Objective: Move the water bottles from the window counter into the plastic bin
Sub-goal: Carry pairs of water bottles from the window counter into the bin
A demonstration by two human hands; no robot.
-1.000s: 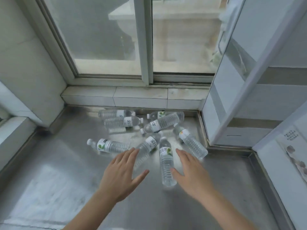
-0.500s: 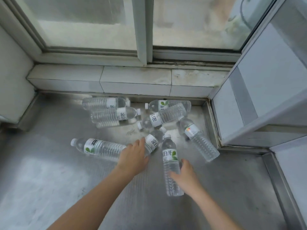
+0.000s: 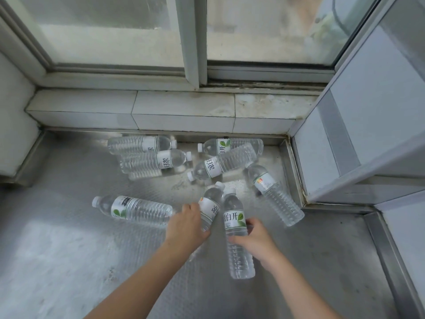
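Note:
Several clear water bottles with white and green labels lie on the steel window counter [image 3: 69,249]. My left hand [image 3: 186,224] is closed around the lower body of one tilted bottle [image 3: 212,203], whose cap points away from me. My right hand [image 3: 255,240] grips the middle of the bottle beside it [image 3: 236,229], which lies lengthwise toward me. One bottle [image 3: 133,209] lies to the left, another [image 3: 274,194] to the right, and several more [image 3: 220,165] are clustered near the sill. The plastic bin is out of view.
A tiled sill [image 3: 161,111] and sliding window [image 3: 195,42] close off the back. A white cabinet panel [image 3: 358,134] stands at the right with a raised steel edge [image 3: 391,261] below it. A white wall [image 3: 13,125] bounds the left.
Both hands came down from hovering open above the bottles and closed on the two nearest ones. The view moved closer and tilted down.

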